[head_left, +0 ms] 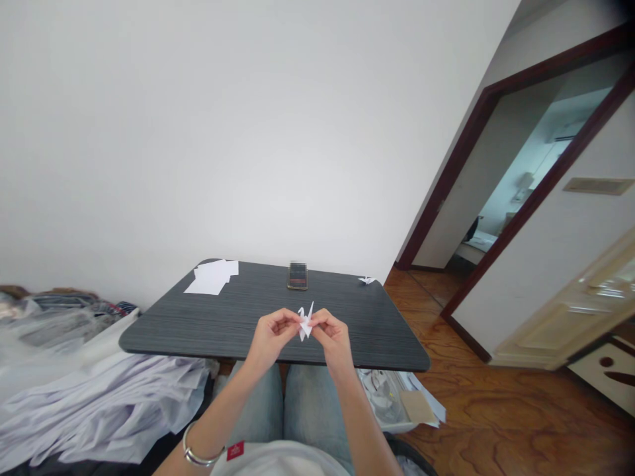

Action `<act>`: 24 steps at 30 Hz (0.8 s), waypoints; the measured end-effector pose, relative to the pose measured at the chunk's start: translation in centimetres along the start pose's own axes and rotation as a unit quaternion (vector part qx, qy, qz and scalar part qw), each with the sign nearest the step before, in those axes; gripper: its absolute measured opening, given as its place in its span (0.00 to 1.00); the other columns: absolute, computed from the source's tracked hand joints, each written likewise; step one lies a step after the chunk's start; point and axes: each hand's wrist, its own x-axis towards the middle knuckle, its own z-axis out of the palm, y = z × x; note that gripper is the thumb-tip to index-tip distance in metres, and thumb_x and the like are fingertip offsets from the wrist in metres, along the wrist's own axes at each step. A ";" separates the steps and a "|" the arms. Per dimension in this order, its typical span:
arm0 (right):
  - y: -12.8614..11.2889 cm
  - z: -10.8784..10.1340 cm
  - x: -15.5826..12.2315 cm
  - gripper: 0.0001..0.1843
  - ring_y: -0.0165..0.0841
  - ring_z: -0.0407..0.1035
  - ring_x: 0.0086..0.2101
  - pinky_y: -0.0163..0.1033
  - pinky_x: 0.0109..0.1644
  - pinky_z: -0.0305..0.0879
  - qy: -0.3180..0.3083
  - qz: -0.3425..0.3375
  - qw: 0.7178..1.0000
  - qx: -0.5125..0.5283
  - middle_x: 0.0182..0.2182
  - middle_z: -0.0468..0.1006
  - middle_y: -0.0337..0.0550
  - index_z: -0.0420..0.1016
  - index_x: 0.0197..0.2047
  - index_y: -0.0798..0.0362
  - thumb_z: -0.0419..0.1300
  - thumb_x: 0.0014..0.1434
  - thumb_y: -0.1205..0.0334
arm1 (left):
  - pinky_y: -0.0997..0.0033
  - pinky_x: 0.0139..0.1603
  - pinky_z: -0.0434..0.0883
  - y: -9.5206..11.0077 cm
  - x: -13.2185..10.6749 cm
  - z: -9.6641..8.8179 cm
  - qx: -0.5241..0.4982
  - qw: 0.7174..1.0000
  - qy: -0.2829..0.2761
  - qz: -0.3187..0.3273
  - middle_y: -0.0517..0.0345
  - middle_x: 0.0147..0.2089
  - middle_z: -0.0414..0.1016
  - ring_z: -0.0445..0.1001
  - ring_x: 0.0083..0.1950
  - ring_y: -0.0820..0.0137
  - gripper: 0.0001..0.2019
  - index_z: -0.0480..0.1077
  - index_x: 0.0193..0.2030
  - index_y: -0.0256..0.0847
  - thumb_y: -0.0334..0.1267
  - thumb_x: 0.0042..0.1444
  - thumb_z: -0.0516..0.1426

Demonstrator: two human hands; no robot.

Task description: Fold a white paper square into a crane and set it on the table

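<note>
A small white folded paper figure (306, 322) with two upward points is held between both hands above the near edge of the dark table (208, 327). My left hand (272, 335) pinches its left side. My right hand (331, 335) pinches its right side. Both hands have fingers closed on the paper.
A stack of white paper sheets (213, 276) lies at the table's far left. A phone (297, 275) rests at the far middle and a small folded paper piece (367, 280) at the far right corner. Cloth and plastic (74, 390) are heaped at left. A doorway (516, 178) opens at right.
</note>
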 end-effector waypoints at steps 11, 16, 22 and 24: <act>0.3 -0.2 0.0 0.06 0.31 0.65 0.29 0.35 0.32 0.62 0.006 -0.029 0.999 -0.039 0.26 0.69 0.38 0.75 0.23 0.50 0.60 0.45 0.71 | 0.74 0.33 0.68 0.3 -0.2 0.0 -0.009 1.000 -0.012 -0.016 0.56 0.26 0.75 0.72 0.29 0.71 0.06 0.73 0.27 0.34 0.36 0.44 0.60; -0.4 0.2 -0.3 0.06 0.31 0.65 0.30 0.35 0.32 0.63 0.019 -0.021 0.998 -0.062 0.27 0.68 0.39 0.76 0.23 0.50 0.60 0.46 0.70 | 0.73 0.33 0.69 0.5 -0.2 0.2 -0.009 0.999 0.008 -0.036 0.58 0.24 0.74 0.71 0.27 0.72 0.08 0.71 0.24 0.34 0.38 0.43 0.61; -0.9 0.6 -0.6 0.05 0.32 0.67 0.31 0.38 0.34 0.68 0.022 0.038 0.999 -0.032 0.29 0.71 0.40 0.73 0.31 0.51 0.58 0.50 0.61 | 0.74 0.31 0.69 0.5 -0.1 0.2 -0.004 0.998 0.046 -0.038 0.58 0.24 0.74 0.72 0.27 0.72 0.08 0.70 0.23 0.35 0.36 0.38 0.63; -0.7 0.5 -0.6 0.08 0.31 0.68 0.28 0.37 0.32 0.69 0.035 0.066 0.997 -0.003 0.28 0.72 0.39 0.72 0.35 0.51 0.58 0.51 0.58 | 0.74 0.31 0.69 0.6 -0.1 0.2 -0.004 0.998 0.049 -0.036 0.59 0.24 0.74 0.72 0.27 0.72 0.08 0.69 0.23 0.35 0.35 0.38 0.63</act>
